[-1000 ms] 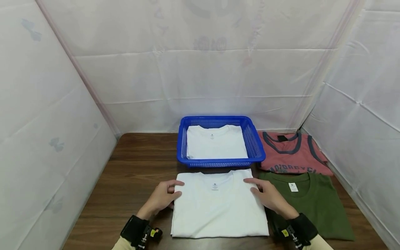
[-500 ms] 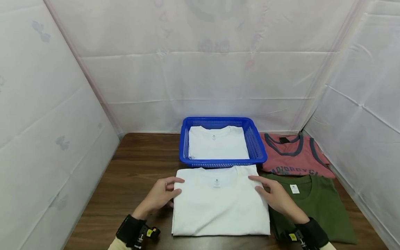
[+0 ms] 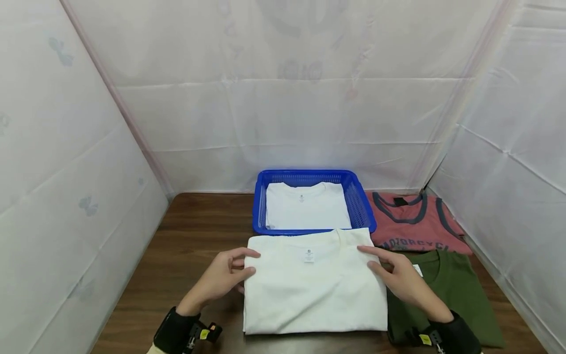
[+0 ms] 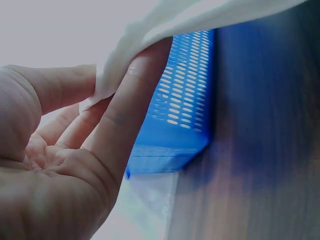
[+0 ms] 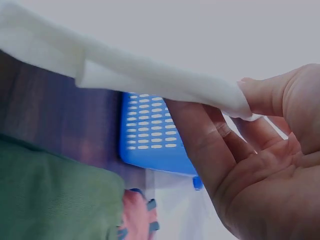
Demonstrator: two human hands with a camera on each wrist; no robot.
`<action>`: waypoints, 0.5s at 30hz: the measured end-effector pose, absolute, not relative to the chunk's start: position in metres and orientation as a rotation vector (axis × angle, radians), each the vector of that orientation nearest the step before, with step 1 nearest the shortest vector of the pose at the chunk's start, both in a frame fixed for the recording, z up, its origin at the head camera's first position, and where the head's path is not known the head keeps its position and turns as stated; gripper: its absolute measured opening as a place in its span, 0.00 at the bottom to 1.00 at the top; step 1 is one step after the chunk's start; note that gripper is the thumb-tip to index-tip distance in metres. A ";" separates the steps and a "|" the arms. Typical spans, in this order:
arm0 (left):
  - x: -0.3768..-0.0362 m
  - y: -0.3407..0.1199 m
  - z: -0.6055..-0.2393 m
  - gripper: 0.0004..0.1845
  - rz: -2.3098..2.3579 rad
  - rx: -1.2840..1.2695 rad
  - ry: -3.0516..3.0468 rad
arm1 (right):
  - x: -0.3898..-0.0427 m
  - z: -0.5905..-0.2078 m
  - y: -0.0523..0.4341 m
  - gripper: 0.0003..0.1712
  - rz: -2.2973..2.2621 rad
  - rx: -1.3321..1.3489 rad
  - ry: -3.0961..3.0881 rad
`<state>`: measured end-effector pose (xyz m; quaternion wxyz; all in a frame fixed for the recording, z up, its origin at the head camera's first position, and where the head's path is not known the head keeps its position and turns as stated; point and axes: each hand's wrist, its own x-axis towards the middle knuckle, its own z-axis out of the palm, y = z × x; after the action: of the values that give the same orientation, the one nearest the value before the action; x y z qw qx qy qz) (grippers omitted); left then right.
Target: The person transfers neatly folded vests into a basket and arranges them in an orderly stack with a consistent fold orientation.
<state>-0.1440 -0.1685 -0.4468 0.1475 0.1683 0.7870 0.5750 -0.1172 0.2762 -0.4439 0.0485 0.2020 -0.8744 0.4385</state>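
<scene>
Folded white shirt lifted, collar toward basket.

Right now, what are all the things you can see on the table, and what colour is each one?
Folded T-shirt: one, white, front middle of the table, its far edge lifted against the basket.
Basket: one, blue plastic, behind it.
T-shirt in basket: one, white, folded.
Tank top: one, pinkish red with dark trim, right of the basket.
Green T-shirt: one, front right.
Table: one, dark brown wood.
Left hand: pinches the folded T-shirt's left edge.
Right hand: pinches its right edge.
</scene>
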 end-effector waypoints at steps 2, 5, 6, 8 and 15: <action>-0.143 -0.169 -0.444 0.18 1.658 0.512 2.269 | -0.116 -0.440 0.277 0.23 1.331 0.623 -2.651; -0.144 -0.169 -0.439 0.17 1.669 0.552 2.284 | -0.116 -0.434 0.278 0.23 1.327 0.614 -2.644; -0.144 -0.170 -0.437 0.17 1.674 0.573 2.295 | -0.116 -0.431 0.278 0.23 1.323 0.611 -2.637; -0.146 -0.170 -0.432 0.16 1.688 0.601 2.326 | -0.119 -0.427 0.278 0.24 1.314 0.615 -2.617; -0.159 -0.164 -0.419 0.07 1.711 0.685 2.531 | -0.132 -0.411 0.278 0.24 1.271 0.615 -2.565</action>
<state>-0.1592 -0.1638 -0.4185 0.0054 0.2189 0.8084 0.5464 -0.1319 0.2778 -0.4115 0.1064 0.2088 -0.8711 0.4315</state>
